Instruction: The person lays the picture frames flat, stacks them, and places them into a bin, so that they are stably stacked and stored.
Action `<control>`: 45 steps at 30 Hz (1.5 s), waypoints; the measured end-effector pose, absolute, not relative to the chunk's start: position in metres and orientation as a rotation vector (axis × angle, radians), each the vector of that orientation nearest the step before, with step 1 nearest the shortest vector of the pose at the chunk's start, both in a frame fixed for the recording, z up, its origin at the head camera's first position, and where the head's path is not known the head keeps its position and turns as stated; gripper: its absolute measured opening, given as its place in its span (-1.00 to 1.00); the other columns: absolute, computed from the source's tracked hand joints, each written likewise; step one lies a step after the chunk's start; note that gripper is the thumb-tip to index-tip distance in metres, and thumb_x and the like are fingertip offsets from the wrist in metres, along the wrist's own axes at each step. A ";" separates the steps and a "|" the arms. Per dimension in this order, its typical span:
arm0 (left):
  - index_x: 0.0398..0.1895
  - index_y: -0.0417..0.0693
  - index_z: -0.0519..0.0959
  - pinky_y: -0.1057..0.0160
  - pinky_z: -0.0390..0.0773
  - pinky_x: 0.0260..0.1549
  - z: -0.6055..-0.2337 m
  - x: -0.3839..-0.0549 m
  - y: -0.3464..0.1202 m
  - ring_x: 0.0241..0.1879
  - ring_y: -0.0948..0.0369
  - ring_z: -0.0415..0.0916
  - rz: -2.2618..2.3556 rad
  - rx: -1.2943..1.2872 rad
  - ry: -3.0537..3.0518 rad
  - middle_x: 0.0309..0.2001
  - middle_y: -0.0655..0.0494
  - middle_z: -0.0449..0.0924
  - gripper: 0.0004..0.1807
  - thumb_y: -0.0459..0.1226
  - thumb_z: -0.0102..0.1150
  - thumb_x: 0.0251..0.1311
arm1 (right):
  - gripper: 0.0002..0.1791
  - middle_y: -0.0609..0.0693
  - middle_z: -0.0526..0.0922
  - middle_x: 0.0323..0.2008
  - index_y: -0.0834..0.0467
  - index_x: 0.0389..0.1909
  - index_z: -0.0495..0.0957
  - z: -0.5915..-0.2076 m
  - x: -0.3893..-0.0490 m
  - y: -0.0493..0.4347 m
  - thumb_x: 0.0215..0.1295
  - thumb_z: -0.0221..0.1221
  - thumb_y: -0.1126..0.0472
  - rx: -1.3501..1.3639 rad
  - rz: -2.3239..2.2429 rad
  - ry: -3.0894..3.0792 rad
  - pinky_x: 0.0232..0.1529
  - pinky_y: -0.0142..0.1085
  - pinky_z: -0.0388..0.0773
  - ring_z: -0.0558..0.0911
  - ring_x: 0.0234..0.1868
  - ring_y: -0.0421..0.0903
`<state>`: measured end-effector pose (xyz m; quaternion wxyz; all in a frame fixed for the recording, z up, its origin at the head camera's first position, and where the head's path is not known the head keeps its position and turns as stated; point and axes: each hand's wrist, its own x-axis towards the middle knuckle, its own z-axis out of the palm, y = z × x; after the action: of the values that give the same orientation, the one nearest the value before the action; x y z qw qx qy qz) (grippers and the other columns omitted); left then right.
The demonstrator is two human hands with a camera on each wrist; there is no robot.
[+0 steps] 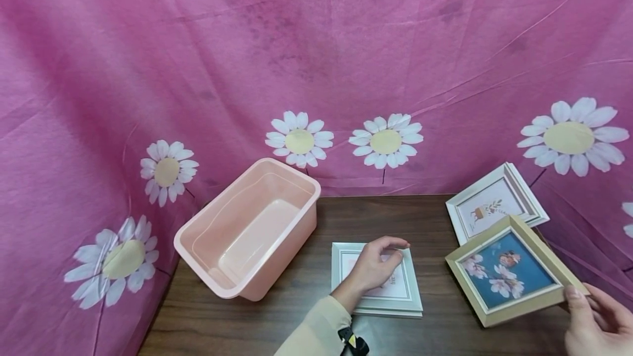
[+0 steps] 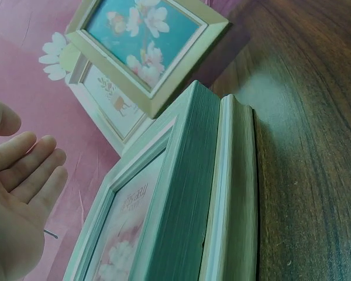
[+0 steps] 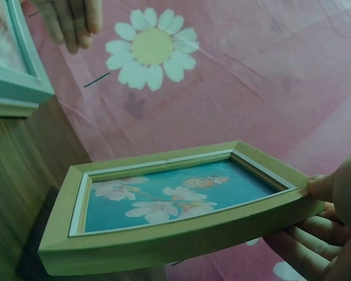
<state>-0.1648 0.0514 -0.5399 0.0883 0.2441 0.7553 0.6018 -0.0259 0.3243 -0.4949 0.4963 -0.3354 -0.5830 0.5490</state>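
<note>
My right hand [image 1: 600, 317] grips a gold-coloured picture frame [image 1: 509, 271] by its near right corner, thumb on top and fingers underneath. Pink blossoms and a butterfly on blue fill its picture; the frame is tilted, raised off the table in the right wrist view. My left hand [image 1: 373, 268] hovers over a pale green picture frame [image 1: 386, 305], its fingers loosely bent and holding nothing. Seen from the left wrist, that green frame [image 2: 184, 193] lies on top of another frame [image 2: 240, 187] with a light wooden edge.
A pink plastic tub [image 1: 257, 240] with nothing inside stands on the left of the dark wooden table [image 1: 198, 328]. Behind the gold frame, a white picture frame [image 1: 457, 221] with a deer picture lies at the back right. A pink flowered cloth [image 1: 321, 70] hangs behind.
</note>
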 end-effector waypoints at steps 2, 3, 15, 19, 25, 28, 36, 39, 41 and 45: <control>0.17 -0.15 0.73 0.41 0.59 0.21 -0.539 -0.165 0.051 0.17 0.31 0.71 1.783 0.732 2.260 0.15 -0.03 0.82 -0.69 -0.37 0.15 0.47 | -0.70 -0.55 0.72 -0.50 -0.12 -0.18 0.82 -0.492 -0.026 0.323 0.30 0.39 0.40 -0.772 1.339 -1.385 -0.43 -0.80 0.46 0.63 -0.55 -0.62; 0.17 -0.14 0.73 0.41 0.58 0.22 -0.539 -0.165 0.050 0.17 0.34 0.70 1.780 0.738 2.267 0.14 -0.03 0.82 -0.69 -0.36 0.15 0.47 | -0.70 -0.54 0.73 -0.49 -0.11 -0.19 0.82 -0.490 -0.027 0.322 0.31 0.38 0.40 -0.761 1.344 -1.380 -0.43 -0.80 0.46 0.64 -0.54 -0.61; 0.21 -0.11 0.72 0.29 0.57 0.34 -0.536 -0.170 0.046 0.23 0.36 0.65 1.764 0.716 2.255 0.19 -0.01 0.80 -0.69 -0.31 0.17 0.51 | -0.71 -0.39 0.81 -0.47 0.11 -0.11 0.84 -0.475 -0.032 0.319 0.31 0.34 0.51 -0.624 1.470 -1.442 -0.42 -0.74 0.53 0.73 -0.48 -0.54; 0.23 -0.09 0.71 0.30 0.55 0.33 -0.535 -0.171 0.045 0.25 0.37 0.63 1.772 0.692 2.228 0.20 -0.01 0.79 -0.69 -0.25 0.17 0.54 | -0.68 -0.44 0.79 -0.48 0.06 -0.09 0.84 -0.469 -0.033 0.313 0.35 0.32 0.51 -0.616 1.457 -1.540 -0.43 -0.75 0.52 0.72 -0.47 -0.57; 0.26 -0.09 0.69 0.22 0.54 0.38 -0.534 -0.171 0.043 0.28 0.35 0.61 1.772 0.703 2.203 0.24 -0.07 0.76 -0.66 -0.18 0.18 0.57 | -0.62 -0.56 0.75 -0.43 -0.06 -0.03 0.79 -0.460 -0.035 0.301 0.42 0.27 0.49 -0.599 1.341 -1.708 -0.39 -0.77 0.51 0.70 -0.39 -0.65; 0.28 -0.07 0.68 0.18 0.53 0.41 -0.533 -0.172 0.042 0.31 0.33 0.61 1.756 0.732 2.211 0.24 -0.02 0.76 -0.64 -0.15 0.18 0.57 | -0.62 -0.58 0.74 -0.43 -0.07 -0.02 0.79 -0.457 -0.035 0.297 0.42 0.28 0.49 -0.592 1.319 -1.728 -0.39 -0.78 0.50 0.69 -0.39 -0.65; 0.39 -0.13 0.59 0.23 0.45 0.47 -0.534 -0.176 0.040 0.38 0.25 0.57 1.752 0.839 2.161 0.33 -0.13 0.68 -0.58 -0.15 0.09 0.63 | -0.68 -0.65 0.68 -0.46 -0.03 0.00 0.81 -0.446 -0.034 0.288 0.40 0.35 0.42 -0.588 1.250 -1.825 -0.55 -0.75 0.39 0.60 -0.54 -0.67; 0.44 -0.17 0.53 0.25 0.43 0.49 -0.534 -0.177 0.038 0.40 0.25 0.54 1.758 0.866 2.114 0.39 -0.17 0.63 -0.55 -0.15 0.02 0.66 | -0.72 -0.67 0.67 -0.47 0.16 0.07 0.80 -0.442 -0.035 0.284 0.40 0.36 0.41 -0.583 1.229 -1.854 -0.58 -0.72 0.37 0.57 -0.57 -0.66; 0.49 -0.18 0.49 0.25 0.40 0.50 -0.533 -0.178 0.036 0.43 0.24 0.50 1.751 0.878 2.088 0.44 -0.16 0.58 -0.52 -0.14 -0.04 0.68 | -0.72 -0.65 0.68 -0.47 0.26 0.09 0.79 -0.440 -0.035 0.282 0.40 0.37 0.41 -0.585 1.237 -1.862 -0.59 -0.71 0.37 0.58 -0.58 -0.64; 0.56 -0.21 0.39 0.15 0.35 0.56 -0.533 -0.179 0.032 0.51 0.09 0.44 1.737 0.937 2.038 0.53 -0.16 0.47 -0.45 -0.12 -0.13 0.69 | -0.73 -0.61 0.69 -0.49 0.32 0.08 0.78 -0.437 -0.035 0.278 0.39 0.37 0.42 -0.579 1.249 -1.870 -0.59 -0.70 0.39 0.59 -0.58 -0.61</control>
<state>-0.1789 0.0319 -0.5326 0.1519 0.3266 0.7100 0.6052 -0.0355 0.2783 -0.4367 0.3983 -0.2287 -0.7388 0.4932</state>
